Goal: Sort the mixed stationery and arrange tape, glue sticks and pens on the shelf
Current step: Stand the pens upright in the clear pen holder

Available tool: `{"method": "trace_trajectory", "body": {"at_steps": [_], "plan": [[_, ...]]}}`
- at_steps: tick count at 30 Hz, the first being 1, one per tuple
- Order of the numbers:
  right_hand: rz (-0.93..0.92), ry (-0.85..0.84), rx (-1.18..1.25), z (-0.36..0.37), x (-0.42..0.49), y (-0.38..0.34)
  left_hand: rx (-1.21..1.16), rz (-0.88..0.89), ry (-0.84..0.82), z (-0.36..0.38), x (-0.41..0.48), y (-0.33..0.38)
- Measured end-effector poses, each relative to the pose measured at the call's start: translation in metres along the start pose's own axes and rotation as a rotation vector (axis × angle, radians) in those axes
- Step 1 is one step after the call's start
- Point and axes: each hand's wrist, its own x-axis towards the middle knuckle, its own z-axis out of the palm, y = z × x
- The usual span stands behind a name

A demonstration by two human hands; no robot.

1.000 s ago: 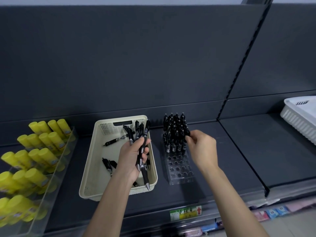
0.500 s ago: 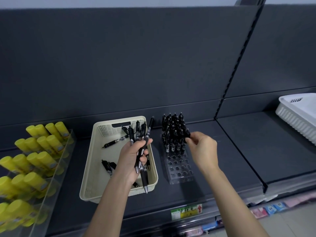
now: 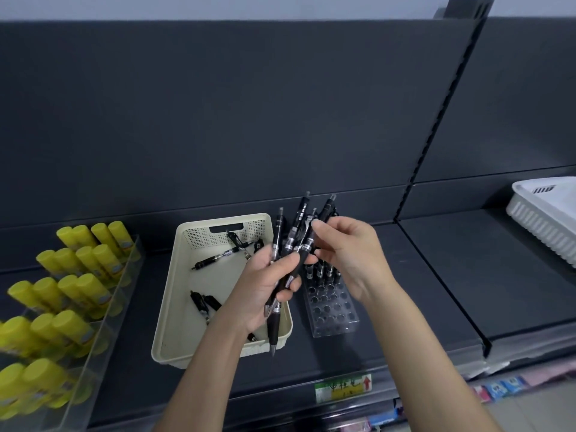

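Note:
My left hand [image 3: 265, 285] grips a bunch of black pens [image 3: 294, 241], tips down, over the right side of the cream basket [image 3: 177, 307]. My right hand [image 3: 352, 254] pinches the upper end of one pen in that bunch. Behind my hands stands a clear pen rack [image 3: 332, 310] with several black pens upright in its far rows; its near holes show empty. A few loose pens [image 3: 218, 257] lie in the basket. Yellow glue sticks [image 3: 78, 275] fill a clear tiered holder at the left.
A white basket [image 3: 548, 219] sits on the neighbouring shelf section at far right. The dark shelf [image 3: 420, 291] has a price label [image 3: 343, 386] on its front edge. A dark back panel rises behind everything.
My right hand left the rack and moved left and up to the bunch of pens. My left hand lifted the bunch higher and towards the right.

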Motion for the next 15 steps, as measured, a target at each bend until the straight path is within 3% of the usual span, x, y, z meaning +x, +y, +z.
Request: {"method": "trace_trajectory", "body": {"at_steps": [5,10,15], "plan": [[-0.053,0.125,0.095,-0.005,-0.001,0.000,0.117,-0.027,0.173,-0.004,0.003,-0.001],[-0.206,0.288,-0.130,-0.018,-0.008,0.009,0.140,-0.040,0.355,-0.015,0.005,-0.007],[-0.266,0.318,-0.462,-0.025,-0.012,0.035,0.074,-0.059,0.392,-0.018,0.008,-0.009]]}}
